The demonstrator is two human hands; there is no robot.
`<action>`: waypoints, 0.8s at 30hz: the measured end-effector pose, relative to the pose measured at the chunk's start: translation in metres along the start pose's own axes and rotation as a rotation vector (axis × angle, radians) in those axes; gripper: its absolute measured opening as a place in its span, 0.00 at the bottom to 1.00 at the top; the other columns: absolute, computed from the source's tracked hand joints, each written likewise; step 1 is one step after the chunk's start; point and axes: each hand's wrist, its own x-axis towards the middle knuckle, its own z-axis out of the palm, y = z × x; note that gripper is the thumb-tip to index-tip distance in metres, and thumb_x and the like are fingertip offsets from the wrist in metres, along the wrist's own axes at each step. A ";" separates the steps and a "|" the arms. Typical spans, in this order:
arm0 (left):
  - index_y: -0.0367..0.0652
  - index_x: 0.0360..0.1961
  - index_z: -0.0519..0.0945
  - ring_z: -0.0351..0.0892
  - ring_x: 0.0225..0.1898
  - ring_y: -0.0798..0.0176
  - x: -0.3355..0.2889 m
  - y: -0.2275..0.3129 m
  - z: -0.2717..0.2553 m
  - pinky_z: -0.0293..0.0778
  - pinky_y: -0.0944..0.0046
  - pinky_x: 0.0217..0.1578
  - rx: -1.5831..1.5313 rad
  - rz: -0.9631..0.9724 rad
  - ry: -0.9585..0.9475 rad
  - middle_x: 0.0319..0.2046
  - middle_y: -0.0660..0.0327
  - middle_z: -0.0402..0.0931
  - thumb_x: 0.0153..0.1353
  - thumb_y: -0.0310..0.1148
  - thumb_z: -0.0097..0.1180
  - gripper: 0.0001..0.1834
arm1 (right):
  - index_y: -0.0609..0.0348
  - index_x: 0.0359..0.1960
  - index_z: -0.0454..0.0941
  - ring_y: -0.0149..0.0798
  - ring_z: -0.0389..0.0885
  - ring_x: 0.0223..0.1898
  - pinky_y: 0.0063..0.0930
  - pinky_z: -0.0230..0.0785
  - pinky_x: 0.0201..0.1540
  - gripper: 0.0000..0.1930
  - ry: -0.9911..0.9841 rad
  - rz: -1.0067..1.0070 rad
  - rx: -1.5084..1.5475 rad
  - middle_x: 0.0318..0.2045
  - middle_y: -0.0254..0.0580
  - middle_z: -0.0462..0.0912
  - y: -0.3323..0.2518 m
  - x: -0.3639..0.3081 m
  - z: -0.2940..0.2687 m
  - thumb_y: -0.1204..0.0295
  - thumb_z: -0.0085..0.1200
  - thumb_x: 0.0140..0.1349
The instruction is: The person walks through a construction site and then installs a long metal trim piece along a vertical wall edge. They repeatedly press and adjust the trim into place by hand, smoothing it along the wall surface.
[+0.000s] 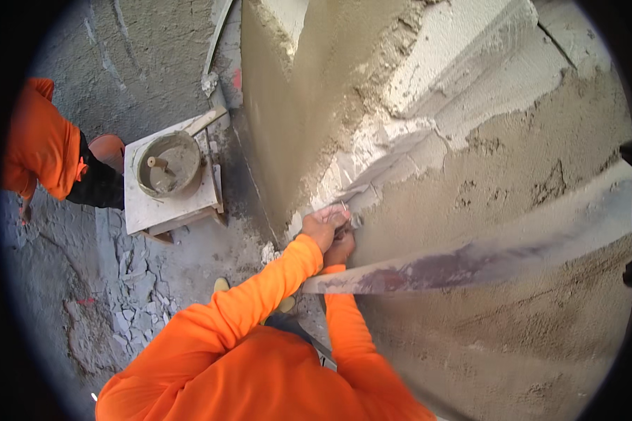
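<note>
My left hand [321, 229] and my right hand [340, 247] are close together at the broken edge of the plaster wall [428, 231]. The left fingers are closed in a pinch, with a small thin thing at their tips that I cannot make out. Just below, my right hand is curled closed, its grip partly hidden. A long straightedge board [470, 263], smeared with plaster, crosses over my right forearm and runs along the wall to the right. White, crumbly plaster [365, 154] lies bare beside and above my hands.
A low wooden stand [135, 219] at the left carries a round mortar bucket [180, 152] with a handled tool [158, 163] in it. Beside it is another person in an orange shirt [45, 140]. Broken plaster pieces [140, 288] litter the floor.
</note>
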 end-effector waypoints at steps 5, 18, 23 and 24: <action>0.35 0.55 0.84 0.84 0.46 0.67 -0.017 0.003 -0.005 0.78 0.65 0.52 0.094 0.096 -0.040 0.45 0.56 0.87 0.68 0.38 0.69 0.21 | 0.60 0.37 0.75 0.31 0.79 0.29 0.30 0.72 0.34 0.14 0.040 0.078 -0.176 0.29 0.35 0.81 -0.011 -0.009 -0.028 0.68 0.70 0.62; 0.49 0.56 0.83 0.51 0.21 0.80 -0.161 0.136 -0.188 0.48 0.74 0.22 0.177 0.363 0.126 0.25 0.77 0.64 0.77 0.51 0.46 0.22 | 0.63 0.45 0.73 0.31 0.79 0.29 0.23 0.75 0.23 0.09 0.166 0.042 -0.288 0.33 0.40 0.77 -0.161 -0.206 -0.128 0.72 0.59 0.71; 0.44 0.62 0.76 0.54 0.19 0.77 -0.139 0.206 -0.308 0.51 0.75 0.17 -0.195 0.181 0.146 0.26 0.71 0.69 0.81 0.45 0.43 0.20 | 0.66 0.57 0.76 0.39 0.82 0.53 0.34 0.76 0.56 0.17 -0.464 0.155 -0.306 0.50 0.45 0.82 -0.156 -0.224 0.000 0.74 0.59 0.70; 0.44 0.62 0.75 0.55 0.19 0.77 -0.132 0.215 -0.326 0.52 0.75 0.17 -0.227 0.181 0.156 0.27 0.70 0.69 0.81 0.44 0.43 0.20 | 0.64 0.62 0.75 0.40 0.82 0.56 0.34 0.74 0.59 0.21 -0.569 0.117 -0.291 0.56 0.46 0.82 -0.144 -0.219 0.037 0.72 0.60 0.70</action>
